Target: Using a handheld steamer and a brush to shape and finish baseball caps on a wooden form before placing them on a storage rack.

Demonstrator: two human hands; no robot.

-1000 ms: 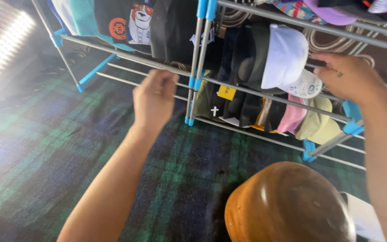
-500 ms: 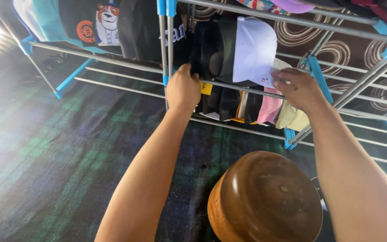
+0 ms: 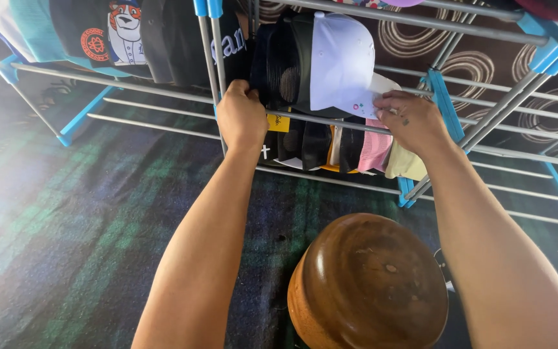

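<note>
Looking down from the head camera, we find both hands raised to a metal rack (image 3: 421, 13) with grey rails and blue plastic joints, on which a row of caps is packed. The left hand (image 3: 242, 118) is closed, its grip curled against the dark caps (image 3: 279, 64) at the left end of the row, just beside the rack's upright post (image 3: 209, 58); we judge that it braces the stack from that side. The right hand (image 3: 411, 121) pinches the brim of the white cap (image 3: 342, 61) between thumb and fingers, at the right end of the same row. The white cap sits upright on the rail, pressed against the dark caps, crown toward us. Held from both ends like this, the row appears squeezed together so the caps stand close on the rail. Below it a second row hangs, including a pink cap (image 3: 374, 152) and a beige cap (image 3: 405, 165), well packed. A rounded brown wooden form (image 3: 368, 281) lies near us on the green and blue plaid floor covering (image 3: 85, 245), apart from both hands.
</note>
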